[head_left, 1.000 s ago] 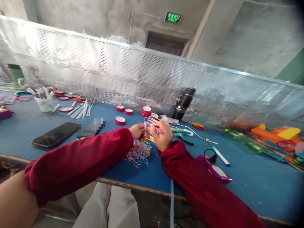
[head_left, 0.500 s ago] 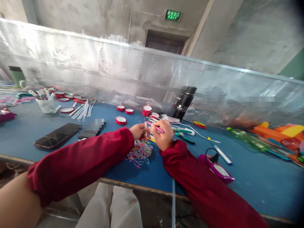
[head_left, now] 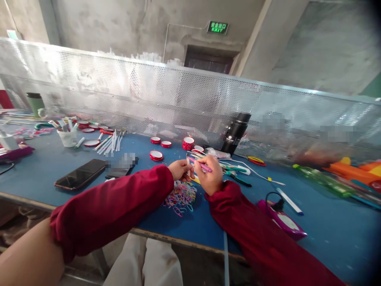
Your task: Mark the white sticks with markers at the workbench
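Near the bands point(head_left: 182, 195) on the table point(head_left: 137, 147), pinches a strip point(head_left: 188, 166) upright in the left grip point(head_left: 179, 171) and holds a pen point(head_left: 206, 167) closed within the right grip point(head_left: 213, 175), apparently working tip against strip, calling next for steadiness.

One text is legible: the wall sign point(head_left: 218, 27) above the dark doorway point(head_left: 210, 60) carries two lines in green on a dark face — the upper in Chinese characters, 安全出口, the lower in Latin capitals, EXIT. The black bottle point(head_left: 236, 134), standing tilted near the perforated metal panel point(head_left: 160, 93), bears a small white mark on its side, too small to read. Light marks on the red side of the taller round tin point(head_left: 188, 145) are likewise too fine to make out — lettering or pattern cannot be told. Two patches toward the panel's right end are pixelated and unreadable.
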Demonstrator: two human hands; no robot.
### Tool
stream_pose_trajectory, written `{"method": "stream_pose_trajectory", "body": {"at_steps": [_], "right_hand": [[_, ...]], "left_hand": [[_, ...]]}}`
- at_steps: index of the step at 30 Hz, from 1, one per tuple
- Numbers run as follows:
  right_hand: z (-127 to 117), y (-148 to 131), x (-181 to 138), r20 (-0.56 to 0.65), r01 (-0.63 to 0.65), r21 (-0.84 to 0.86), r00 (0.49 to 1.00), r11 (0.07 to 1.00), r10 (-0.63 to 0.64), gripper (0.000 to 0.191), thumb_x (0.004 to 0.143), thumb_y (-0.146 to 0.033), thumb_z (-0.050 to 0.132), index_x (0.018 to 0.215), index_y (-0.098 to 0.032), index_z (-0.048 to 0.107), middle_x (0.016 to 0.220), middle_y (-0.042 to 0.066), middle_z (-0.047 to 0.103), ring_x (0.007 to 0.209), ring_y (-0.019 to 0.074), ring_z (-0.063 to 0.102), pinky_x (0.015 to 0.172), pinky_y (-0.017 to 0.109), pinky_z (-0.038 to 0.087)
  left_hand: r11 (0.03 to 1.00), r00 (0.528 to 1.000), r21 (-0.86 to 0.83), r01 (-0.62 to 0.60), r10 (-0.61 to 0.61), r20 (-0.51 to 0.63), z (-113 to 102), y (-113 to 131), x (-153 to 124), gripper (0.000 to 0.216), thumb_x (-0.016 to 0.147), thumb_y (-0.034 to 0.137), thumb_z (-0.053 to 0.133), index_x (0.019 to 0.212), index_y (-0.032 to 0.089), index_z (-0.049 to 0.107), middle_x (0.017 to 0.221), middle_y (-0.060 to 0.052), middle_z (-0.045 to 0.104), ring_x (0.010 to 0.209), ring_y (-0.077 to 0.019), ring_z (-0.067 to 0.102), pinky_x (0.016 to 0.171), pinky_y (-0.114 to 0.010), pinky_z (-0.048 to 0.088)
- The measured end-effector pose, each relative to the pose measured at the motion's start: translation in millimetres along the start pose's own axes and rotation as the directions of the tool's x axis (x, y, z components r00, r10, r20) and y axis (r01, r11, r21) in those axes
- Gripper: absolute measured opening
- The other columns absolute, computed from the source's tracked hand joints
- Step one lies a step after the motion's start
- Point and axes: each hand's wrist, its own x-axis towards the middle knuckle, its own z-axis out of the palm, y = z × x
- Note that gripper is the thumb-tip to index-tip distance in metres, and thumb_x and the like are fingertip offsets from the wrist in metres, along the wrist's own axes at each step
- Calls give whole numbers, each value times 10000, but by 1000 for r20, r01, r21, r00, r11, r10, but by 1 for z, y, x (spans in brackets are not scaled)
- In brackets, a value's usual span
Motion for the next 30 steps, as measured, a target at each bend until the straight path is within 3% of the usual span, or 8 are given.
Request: {"method": "stream_pose_trajectory", "body": {"at_steps": [14,30], "right_hand": [[-2,3,-1,-5,4,30,1000,1000,-4,78,831,-261,587,773,-229,546,708,14,612,732,193,566,672,333,441],[-3,1,0,-15,-2,9,1000,1000,2,100,841,-275,575,760,-234,534,705,16,610,724,199,567,671,346,441]], "left_hand": [[1000,1000,-1,-10,10,21,-1,-1,2,188,942,193,369,816,133,494,619,5,601,397,-51,546,379,-130,368],[999,1000,-32,5,-5,-4,-2,0,2,153,923,231,451,817,133,501,605,3,614,406,-56,555,406,-138,370]]}}
